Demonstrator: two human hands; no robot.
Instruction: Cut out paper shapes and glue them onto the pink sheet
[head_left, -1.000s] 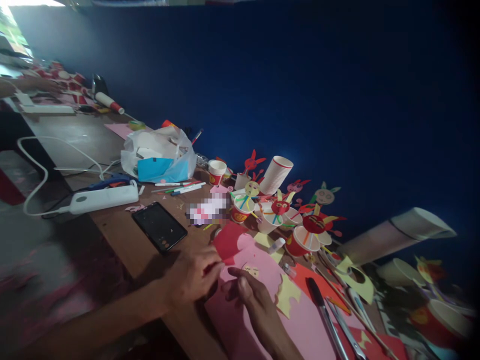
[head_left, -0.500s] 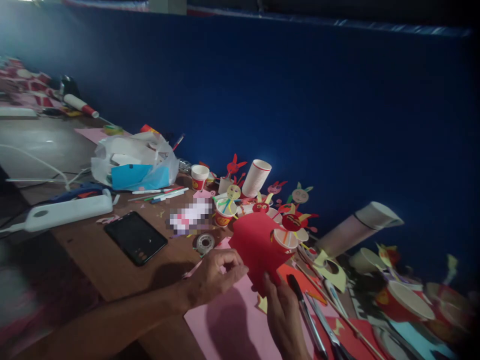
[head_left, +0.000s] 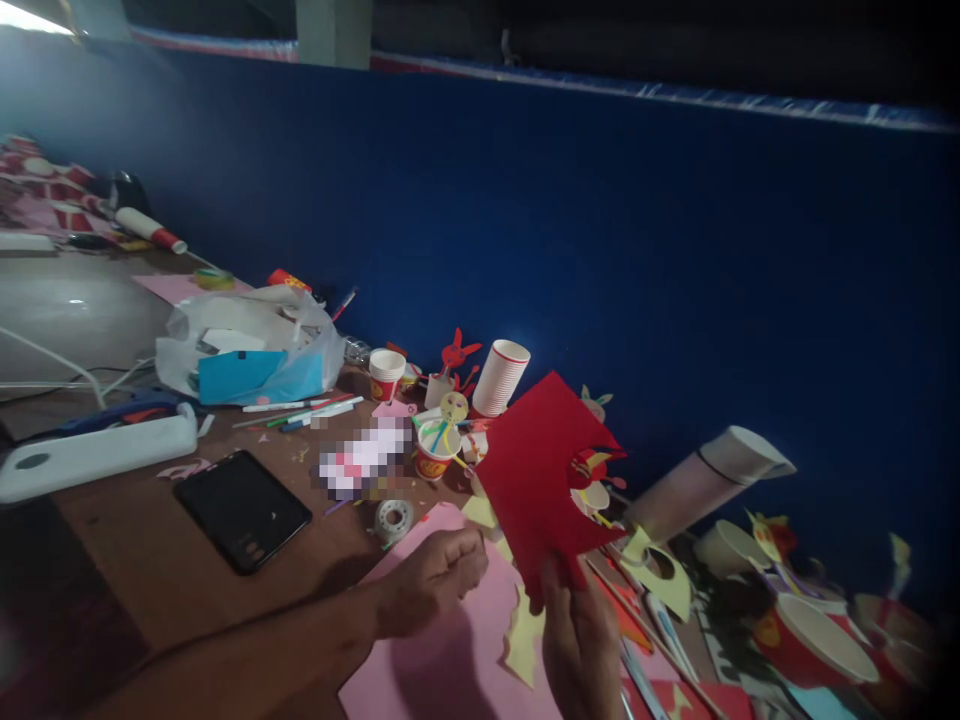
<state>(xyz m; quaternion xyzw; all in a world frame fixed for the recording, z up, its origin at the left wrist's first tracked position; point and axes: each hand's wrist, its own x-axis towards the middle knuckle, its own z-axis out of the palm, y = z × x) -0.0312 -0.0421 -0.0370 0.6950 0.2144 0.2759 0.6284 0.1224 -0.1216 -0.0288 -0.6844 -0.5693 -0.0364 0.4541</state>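
My right hand grips the lower edge of a sheet of red paper and holds it up. A rounded piece is cut out of its right side. My left hand is just left of the red paper, apart from it, with the fingers curled closed; what they hold, if anything, is hidden. Below both hands lies pink paper, with a torn-looking yellow paper scrap on it. Behind the red paper stand paper cups with animal-face cutouts, partly covered by it.
Left are a black tablet, a white power strip, pens and a plastic bag. A tape roll lies by the pink paper. Scissors, a yellow cutout and a tilted flask are right. A blue partition rises behind.
My right hand has raised and turned the red paper, so more of its face shows. My left hand has come away from its edge and its fingers have curled in. The view has tilted up.
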